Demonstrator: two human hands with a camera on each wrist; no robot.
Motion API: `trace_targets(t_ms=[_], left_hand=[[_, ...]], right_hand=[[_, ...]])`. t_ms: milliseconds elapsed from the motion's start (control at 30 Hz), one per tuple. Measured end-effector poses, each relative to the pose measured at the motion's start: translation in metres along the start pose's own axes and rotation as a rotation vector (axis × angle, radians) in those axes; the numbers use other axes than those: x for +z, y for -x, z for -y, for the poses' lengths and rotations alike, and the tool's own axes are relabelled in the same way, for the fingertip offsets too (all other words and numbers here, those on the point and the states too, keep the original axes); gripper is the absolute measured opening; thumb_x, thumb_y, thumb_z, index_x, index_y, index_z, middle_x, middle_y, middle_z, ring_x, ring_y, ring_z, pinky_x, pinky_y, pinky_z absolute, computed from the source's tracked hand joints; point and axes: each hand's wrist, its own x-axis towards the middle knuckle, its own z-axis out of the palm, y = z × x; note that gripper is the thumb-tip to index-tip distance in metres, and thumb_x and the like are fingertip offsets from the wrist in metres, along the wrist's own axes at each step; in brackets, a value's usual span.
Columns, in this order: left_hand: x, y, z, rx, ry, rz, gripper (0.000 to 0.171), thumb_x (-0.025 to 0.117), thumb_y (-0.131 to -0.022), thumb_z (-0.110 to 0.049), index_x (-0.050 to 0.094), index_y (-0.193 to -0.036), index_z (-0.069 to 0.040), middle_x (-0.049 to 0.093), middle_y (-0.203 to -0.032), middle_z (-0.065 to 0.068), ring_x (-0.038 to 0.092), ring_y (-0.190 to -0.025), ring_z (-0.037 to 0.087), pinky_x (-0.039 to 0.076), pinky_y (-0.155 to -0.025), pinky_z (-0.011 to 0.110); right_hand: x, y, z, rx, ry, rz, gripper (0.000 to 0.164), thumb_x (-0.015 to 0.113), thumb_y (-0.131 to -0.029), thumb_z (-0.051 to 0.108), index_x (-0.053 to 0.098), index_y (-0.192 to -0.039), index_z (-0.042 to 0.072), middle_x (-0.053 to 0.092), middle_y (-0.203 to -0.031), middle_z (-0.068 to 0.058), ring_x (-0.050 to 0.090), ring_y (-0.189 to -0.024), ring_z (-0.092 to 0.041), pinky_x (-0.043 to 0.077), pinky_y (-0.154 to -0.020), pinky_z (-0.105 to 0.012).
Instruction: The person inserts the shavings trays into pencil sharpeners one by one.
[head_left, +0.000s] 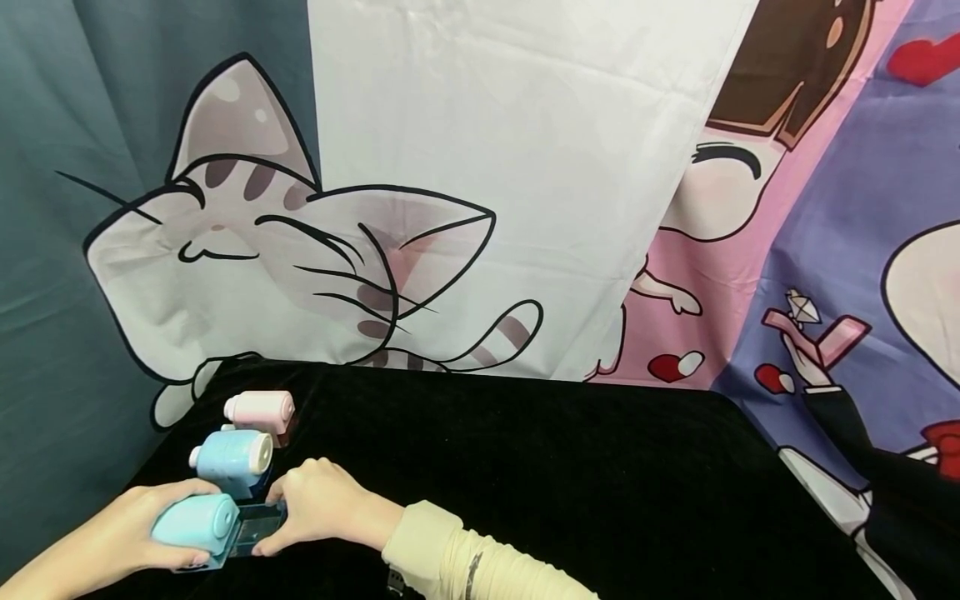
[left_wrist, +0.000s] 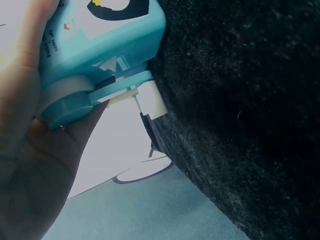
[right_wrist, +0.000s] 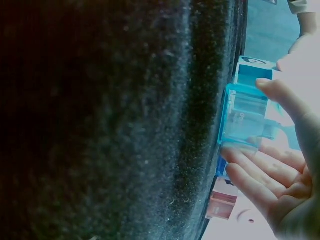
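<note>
My left hand (head_left: pixel 138 521) grips a teal crank pencil sharpener (head_left: pixel 191 523) at the table's near left, thumb on the near side and fingers over the far side. Its crank arm (left_wrist: pixel 120 87) and white knob (left_wrist: pixel 152 100) show in the left wrist view, beside my palm. From the sharpener's right side a see-through blue drawer (head_left: pixel 257 527) sticks out. My right hand (head_left: pixel 322 504) pinches that drawer between thumb and fingers. In the right wrist view the thumb (right_wrist: pixel 285 95) lies at the drawer's upper edge, the fingers along the lower one.
Just behind the teal sharpener stands a blue sharpener (head_left: pixel 234 457) with a cream front. A pink sharpener (head_left: pixel 258 408) stands farther back. Black cloth (head_left: pixel 525 475) covers the table, and a printed cat curtain (head_left: pixel 450 125) hangs behind it.
</note>
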Motion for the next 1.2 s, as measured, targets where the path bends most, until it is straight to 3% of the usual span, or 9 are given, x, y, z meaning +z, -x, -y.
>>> trace_targets(t_ms=[567,833,1200], left_hand=[[0.0001,-0.0001,-0.0012,0.017,-0.019,-0.013,0.046,0.079,-0.066,-0.032,0.057,-0.1,-0.011,0.058,-0.086,-0.015,0.047,-0.067,-0.002,0.041,-0.049,0.024],[-0.0011,-0.0008,-0.0021,-0.009,-0.012,0.01,0.045,0.078,-0.068,-0.032,0.057,-0.101,-0.009,0.058,-0.086,-0.014,0.047,-0.067,-0.002,0.041,-0.05,0.024],[0.0003,-0.0006,-0.0018,0.02,-0.006,-0.008,0.045,0.078,-0.067,-0.027,0.057,-0.102,-0.008,0.057,-0.086,-0.016,0.047,-0.067,-0.003,0.041,-0.05,0.025]], right_hand=[[0.0033,0.0008,-0.003,-0.027,-0.034,-0.001,0.042,0.069,-0.068,0.058,0.067,-0.095,0.026,0.059,-0.069,0.021,0.04,-0.05,0.011,0.034,-0.049,-0.004],[0.0008,0.0015,-0.0017,-0.014,-0.052,-0.004,0.041,0.069,-0.067,0.059,0.067,-0.093,0.027,0.059,-0.068,0.022,0.04,-0.051,0.011,0.034,-0.049,-0.005],[0.0015,0.0006,0.0053,-0.044,-0.057,-0.01,0.044,0.068,-0.068,0.06,0.067,-0.098,0.027,0.061,-0.07,0.021,0.04,-0.052,0.012,0.034,-0.049,-0.004]])
